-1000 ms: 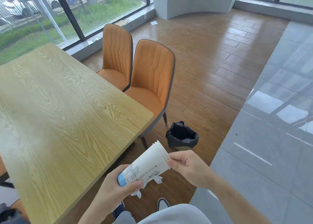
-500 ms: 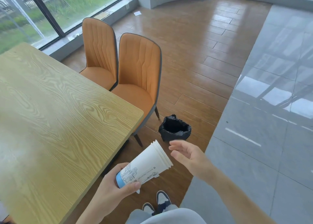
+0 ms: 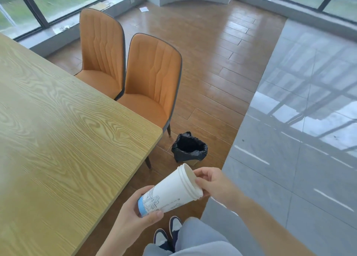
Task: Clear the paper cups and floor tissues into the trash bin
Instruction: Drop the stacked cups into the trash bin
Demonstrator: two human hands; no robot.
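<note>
Both hands hold a stack of paper cups (image 3: 170, 192), tipped on its side with the open rims pointing up and to the right. Left hand (image 3: 135, 215) is wrapped around the blue-banded base, thumb pressed along the near side under the printed line drawing. Right hand (image 3: 212, 186) pinches the rim end, thumb on the outside and fingertips curled over the lip into the mouth. Several rims show nested at that end; how many cups there are cannot be told.

Just beyond the cups, on the brown wood floor (image 3: 212, 66), stands the trash bin (image 3: 189, 148), lined with a black bag and open at the top. It sits near the right corner of the pale wooden table (image 3: 58, 130), which fills the left side, and close to the leg of the nearer orange chair (image 3: 152, 81). A second orange chair (image 3: 102, 50) stands to its left, further away. Grey glossy tiles (image 3: 299, 120) take over on the right. Far off, near the white curved wall, a small white scrap of paper (image 3: 144, 9) lies on the floor. Below the cups, dark-and-white shoes (image 3: 168, 234) and grey trouser legs show.
</note>
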